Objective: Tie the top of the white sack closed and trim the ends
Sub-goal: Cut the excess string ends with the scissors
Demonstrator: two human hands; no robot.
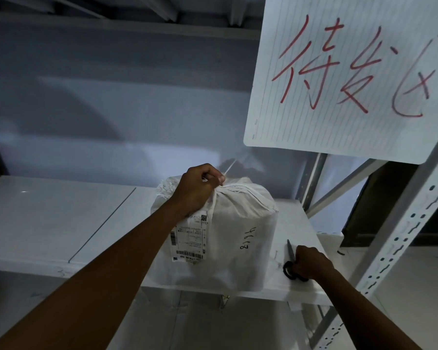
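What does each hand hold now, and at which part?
The left hand grips the white sack at its gathered neck. The right hand holds the scissors at the black handles, on the shelf.

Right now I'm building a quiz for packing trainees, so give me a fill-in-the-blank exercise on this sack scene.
1. The left hand grips the gathered ____ of the white sack.
2. The right hand rests on black ____, which lie on the shelf.
3. The shipping label is stuck on the sack's ____ side.
4. The sign overhead bears ____ handwriting.

Missing words: top; scissors; left; red
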